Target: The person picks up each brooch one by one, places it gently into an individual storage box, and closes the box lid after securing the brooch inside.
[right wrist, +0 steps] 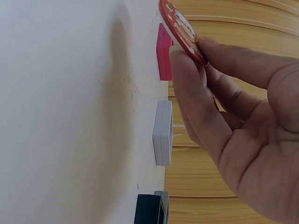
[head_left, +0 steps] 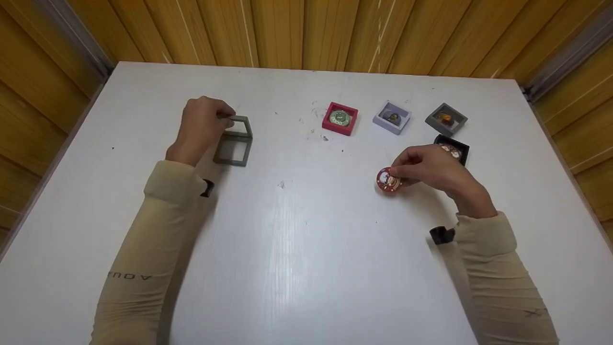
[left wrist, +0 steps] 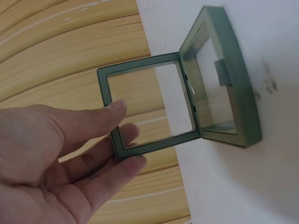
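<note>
At the left of the table, my left hand (head_left: pixel 203 125) pinches the raised lid of a green hinged display case (head_left: pixel 247 152) between thumb and fingers. The case stands unfolded, its lower half on the table and clear film in both frames, with nothing inside (left wrist: pixel 224 100). On the right, my right hand (head_left: pixel 428 167) pinches a round red badge (head_left: pixel 388 180) by its edge, thumb on the printed face. The badge, with a white and red cartoon print, is held above the table in the right wrist view (right wrist: pixel 183 30).
Several small display cases stand at the back right: a red one (head_left: pixel 353 125) with a green disc, a lavender one (head_left: pixel 392 125), a grey one (head_left: pixel 435 124) with an amber-coloured piece, and a black one (head_left: pixel 464 149) partly behind my right hand. A wooden-slat wall (head_left: pixel 325 33) borders the white table (head_left: pixel 287 268).
</note>
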`<state>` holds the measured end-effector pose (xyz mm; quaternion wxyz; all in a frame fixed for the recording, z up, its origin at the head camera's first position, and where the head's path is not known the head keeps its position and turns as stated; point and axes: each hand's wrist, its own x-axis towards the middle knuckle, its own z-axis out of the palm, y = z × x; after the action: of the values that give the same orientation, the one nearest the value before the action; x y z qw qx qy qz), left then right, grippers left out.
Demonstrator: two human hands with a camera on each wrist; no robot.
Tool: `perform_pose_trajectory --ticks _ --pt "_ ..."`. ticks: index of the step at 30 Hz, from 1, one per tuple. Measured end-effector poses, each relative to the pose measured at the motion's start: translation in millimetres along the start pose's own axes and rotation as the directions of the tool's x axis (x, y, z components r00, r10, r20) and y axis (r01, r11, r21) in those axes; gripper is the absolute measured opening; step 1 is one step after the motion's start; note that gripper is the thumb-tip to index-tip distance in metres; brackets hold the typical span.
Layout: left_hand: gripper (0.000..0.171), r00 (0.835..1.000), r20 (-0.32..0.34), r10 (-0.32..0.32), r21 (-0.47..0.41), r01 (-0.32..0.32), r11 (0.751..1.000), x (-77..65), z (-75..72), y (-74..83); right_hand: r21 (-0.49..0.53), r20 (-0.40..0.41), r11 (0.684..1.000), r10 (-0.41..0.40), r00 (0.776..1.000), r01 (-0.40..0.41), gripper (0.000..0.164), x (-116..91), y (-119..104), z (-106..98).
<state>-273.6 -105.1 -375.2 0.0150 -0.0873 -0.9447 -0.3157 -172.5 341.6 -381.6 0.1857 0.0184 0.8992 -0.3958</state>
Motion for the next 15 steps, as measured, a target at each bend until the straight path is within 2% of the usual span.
perform_pose_trajectory --ticks 3,9,15 --pt "0.023 1.0 0.007 -0.004 -0.002 0.004 1.0 -0.9 2.3 3.4 0.01 -0.004 1.0 -0.005 1.0 0.005 0.028 2 -3 3" --pt "0.021 0.999 -0.019 0.035 -0.014 -0.035 0.999 -2.9 9.8 10.4 0.052 -0.012 0.998 -0.018 1.0 0.019 0.027 5 -8 7" --pt "0.021 1.0 -0.011 0.025 -0.035 -0.025 0.999 -4.4 17.6 17.2 0.109 -0.023 0.993 -0.033 0.999 0.035 0.027 10 -14 12"
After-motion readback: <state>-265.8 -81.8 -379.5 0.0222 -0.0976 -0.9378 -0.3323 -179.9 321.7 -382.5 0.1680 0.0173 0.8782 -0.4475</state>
